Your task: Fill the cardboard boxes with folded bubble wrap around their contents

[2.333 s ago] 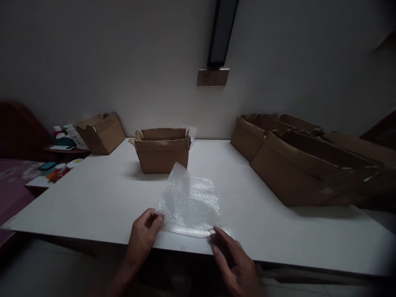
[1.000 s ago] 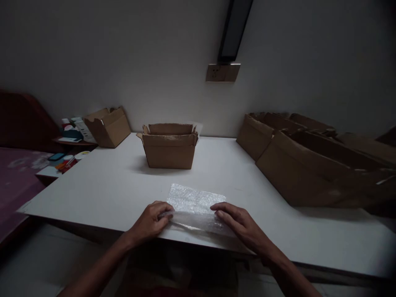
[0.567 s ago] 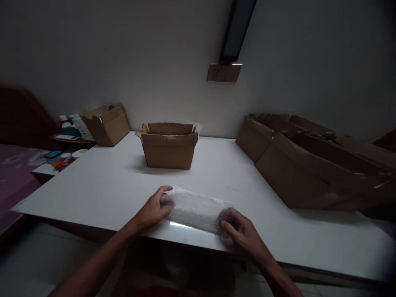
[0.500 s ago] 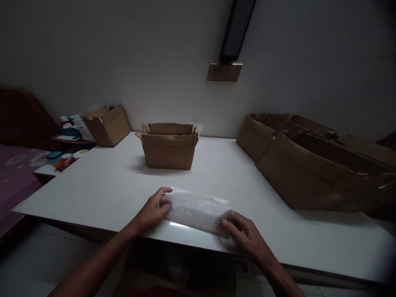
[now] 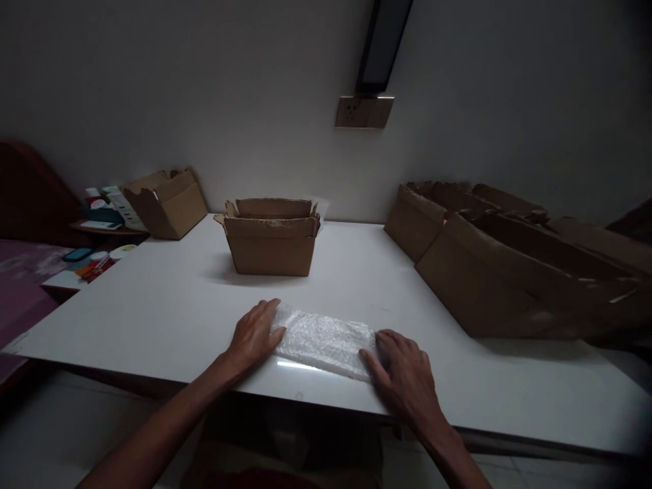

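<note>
A flat, folded piece of clear bubble wrap (image 5: pixel 323 343) lies near the front edge of the white table (image 5: pixel 173 312). My left hand (image 5: pixel 255 337) holds its left end, thumb on the near side and fingers around the far corner. At the other end, my right hand (image 5: pixel 402 363) grips the wrap with the thumb on top and the fingers along the right side. Behind the wrap stands an open cardboard box (image 5: pixel 269 248), its flaps upright; its inside is mostly hidden.
Several large open cardboard boxes (image 5: pixel 509 285) stand along the table's right side. A smaller carton (image 5: pixel 170 207) sits at the back left corner. Left of the table, a low shelf (image 5: pixel 64 280) carries small items. A wall socket (image 5: pixel 364 112) is above the table.
The bubble wrap now lies flatter on the table and looks sharper. My left fingers have stretched out along its end, and my right fingers have spread further over the right side. The view has shifted slightly.
</note>
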{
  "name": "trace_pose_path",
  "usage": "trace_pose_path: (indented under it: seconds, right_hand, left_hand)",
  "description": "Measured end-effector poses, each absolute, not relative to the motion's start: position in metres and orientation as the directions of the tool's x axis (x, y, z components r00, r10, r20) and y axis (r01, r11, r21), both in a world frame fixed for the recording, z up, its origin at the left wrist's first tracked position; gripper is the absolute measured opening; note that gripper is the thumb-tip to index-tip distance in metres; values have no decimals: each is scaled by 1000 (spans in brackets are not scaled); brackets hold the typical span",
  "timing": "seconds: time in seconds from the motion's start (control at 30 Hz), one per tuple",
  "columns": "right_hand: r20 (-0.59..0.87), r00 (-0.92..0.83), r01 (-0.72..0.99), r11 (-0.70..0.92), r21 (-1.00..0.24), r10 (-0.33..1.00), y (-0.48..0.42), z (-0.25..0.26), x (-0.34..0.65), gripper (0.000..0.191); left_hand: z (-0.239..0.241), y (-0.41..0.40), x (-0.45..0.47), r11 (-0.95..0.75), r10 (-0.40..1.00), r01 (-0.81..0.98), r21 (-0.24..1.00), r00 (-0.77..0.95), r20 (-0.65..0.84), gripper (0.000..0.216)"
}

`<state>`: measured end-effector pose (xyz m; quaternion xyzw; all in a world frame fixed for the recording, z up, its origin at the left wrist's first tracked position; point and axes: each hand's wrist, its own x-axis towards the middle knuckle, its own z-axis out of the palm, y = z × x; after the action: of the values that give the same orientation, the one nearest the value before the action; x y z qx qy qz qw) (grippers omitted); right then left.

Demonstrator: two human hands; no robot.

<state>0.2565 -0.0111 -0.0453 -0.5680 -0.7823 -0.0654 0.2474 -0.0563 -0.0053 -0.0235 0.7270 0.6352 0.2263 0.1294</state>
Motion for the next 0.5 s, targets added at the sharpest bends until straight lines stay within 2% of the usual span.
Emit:
trace_pose_path:
  seconds: [0.07,0.23,0.33,0.43,0.5]
  right_hand:
    - [469,-255,914,369,-170,846,-8,-47,256,36]
    - [443,-343,852,473,-225,828,14,-41,241,21]
    - [463,-365,848,494,-193,808,38,-31,228,19]
    - [513,-346,859,485,-162,785,59,-22,220,24]
    - [557,-325,864,480,-154,764,62,-20,218,33]
  left_hand:
    - [-22,-8,-59,-157,981,877,455,84,175,57]
    - [-19,-22,-53,-104,993,894,436,70,93,57]
    - [-22,-44,-46,-95,995,896,433,77,58,61]
    - [-23,-69,-44,-130,992,862,490,114,62,66]
    - [-19,-81,-46,-145,987,852,504,91,131,64]
